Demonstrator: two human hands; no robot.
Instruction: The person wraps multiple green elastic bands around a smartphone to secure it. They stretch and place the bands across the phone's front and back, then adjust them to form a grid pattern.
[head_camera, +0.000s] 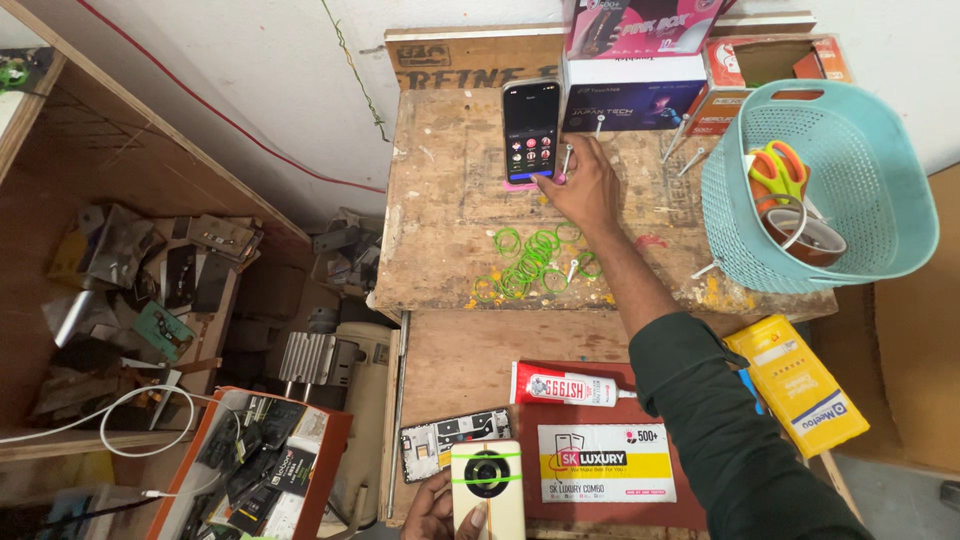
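Reaching out, right hand (585, 185) touches propped black phone (530, 130), fingers loosely extended; left hand (432, 512) grips cream phone (487, 490) banded with green rubber bands.

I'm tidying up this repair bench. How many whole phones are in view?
2. A black phone with a lit screen stands propped at the bench's back, touched by the right hand. A cream phone wrapped in green bands is in the left hand.
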